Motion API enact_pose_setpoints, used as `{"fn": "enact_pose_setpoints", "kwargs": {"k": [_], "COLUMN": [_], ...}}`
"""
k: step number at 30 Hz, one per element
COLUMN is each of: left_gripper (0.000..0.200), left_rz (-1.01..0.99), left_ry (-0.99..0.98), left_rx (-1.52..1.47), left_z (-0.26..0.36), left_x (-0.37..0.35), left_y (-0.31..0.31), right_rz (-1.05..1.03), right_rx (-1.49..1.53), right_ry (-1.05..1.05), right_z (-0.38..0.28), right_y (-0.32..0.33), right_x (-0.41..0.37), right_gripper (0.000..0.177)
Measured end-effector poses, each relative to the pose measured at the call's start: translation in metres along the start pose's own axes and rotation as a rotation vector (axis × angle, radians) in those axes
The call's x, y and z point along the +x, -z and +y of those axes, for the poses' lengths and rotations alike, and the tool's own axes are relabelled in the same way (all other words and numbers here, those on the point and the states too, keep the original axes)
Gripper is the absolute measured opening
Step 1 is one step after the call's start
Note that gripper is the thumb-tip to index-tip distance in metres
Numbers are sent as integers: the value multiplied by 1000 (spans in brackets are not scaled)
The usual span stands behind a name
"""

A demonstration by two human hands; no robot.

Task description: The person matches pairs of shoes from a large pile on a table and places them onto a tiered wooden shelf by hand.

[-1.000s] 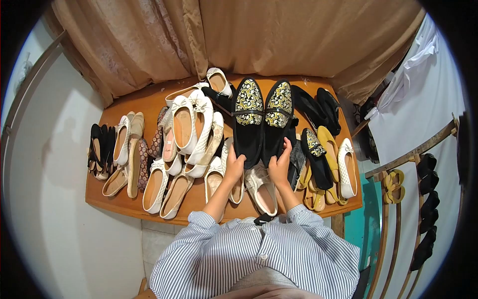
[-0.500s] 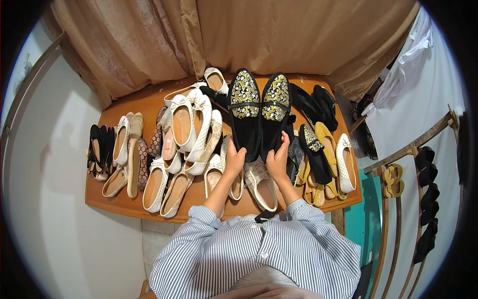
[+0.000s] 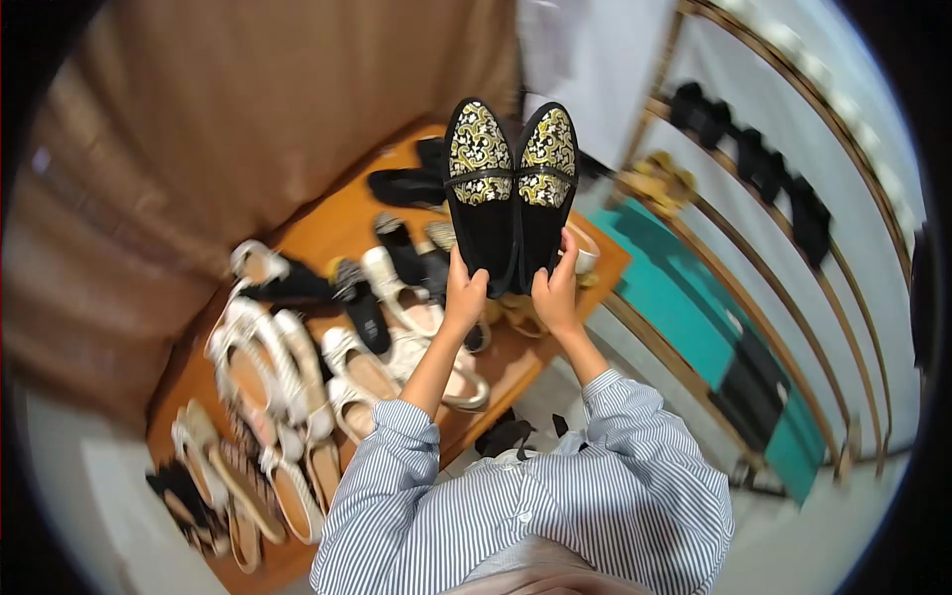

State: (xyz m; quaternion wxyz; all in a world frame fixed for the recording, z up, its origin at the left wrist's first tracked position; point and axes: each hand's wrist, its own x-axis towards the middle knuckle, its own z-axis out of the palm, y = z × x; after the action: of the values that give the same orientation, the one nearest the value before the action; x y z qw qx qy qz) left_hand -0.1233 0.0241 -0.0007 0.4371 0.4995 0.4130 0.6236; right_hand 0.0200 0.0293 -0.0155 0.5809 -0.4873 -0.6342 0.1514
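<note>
Side by side, toes pointing away from me, a pair of black loafers with gold-and-white patterned toes is held up above the table. My left hand (image 3: 466, 296) grips the left loafer (image 3: 480, 164) by its heel end, thumb on top. The heel of the right loafer (image 3: 546, 164) is in my right hand (image 3: 555, 293), with the thumb inside and fingers along the outer side. The two shoes touch along their inner edges. Beneath and to the left, white flats (image 3: 359, 363) and other shoes lie in a pile, partly covered by my left arm.
The wooden table (image 3: 327, 213) bears several white, black and patterned shoes. A brown curtain (image 3: 238, 119) hangs behind it. On the right stands a wooden rack (image 3: 754, 263) with yellow shoes (image 3: 659, 183) and black shoes (image 3: 759, 164). A teal panel (image 3: 659, 283) is below the rack.
My view has turned right, toward the rack, and the table now appears tilted to the left. Both loafers have stayed in my hands, raised slightly in view.
</note>
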Motion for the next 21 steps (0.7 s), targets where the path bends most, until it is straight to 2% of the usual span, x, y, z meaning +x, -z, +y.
{"fn": "enact_pose_setpoints", "kwargs": {"k": [2, 4, 5, 6, 8, 12, 14, 15, 16, 18, 20, 21], "left_gripper": [57, 59, 65, 71, 77, 80, 80, 79, 79, 80, 80, 81], "left_rz": [-202, -366, -434, -487, -517, -664, -774, -804, -835, -908, -975, -963], "left_ry": [-48, -2, -41, 35, -273, -379, -234, -289, -219, -214, -150, -144], "left_rx": [-49, -137, -113, -156, 21, -79, -178, -201, -299, -360, -311, -243], "left_z": [-20, -12, -16, -17, -6, 8, 3, 6, 19, 34, 42, 51], "left_x": [4, -1, -1, -2, -10, -29, -28, -34, -46, -59, -64, -68], "left_y": [-54, -110, -134, -158, -207, -306, -374, -406, -435, -494, -552, -577], "right_rz": [134, 241, 285, 319, 394, 532, 562, 601, 636, 710, 728, 745], "right_rx": [-107, -183, -189, -182, -268, -317, -326, -281, -234, -337, -401, -416], "right_ry": [-42, -63, -103, -151, -106, -56, -63, -97, -133, -128, -252, -247], "right_z": [20, 29, 30, 40, 44, 35, 52, 47, 43, 49, 46, 52], "right_y": [54, 106, 132, 153, 198, 298, 359, 391, 420, 480, 529, 553], "right_x": [-1, -2, -4, -6, -8, -5, 10, 12, 12, 15, 26, 30], "right_gripper": [63, 63, 63, 63, 63, 61, 59, 57, 55, 53, 54, 54]}}
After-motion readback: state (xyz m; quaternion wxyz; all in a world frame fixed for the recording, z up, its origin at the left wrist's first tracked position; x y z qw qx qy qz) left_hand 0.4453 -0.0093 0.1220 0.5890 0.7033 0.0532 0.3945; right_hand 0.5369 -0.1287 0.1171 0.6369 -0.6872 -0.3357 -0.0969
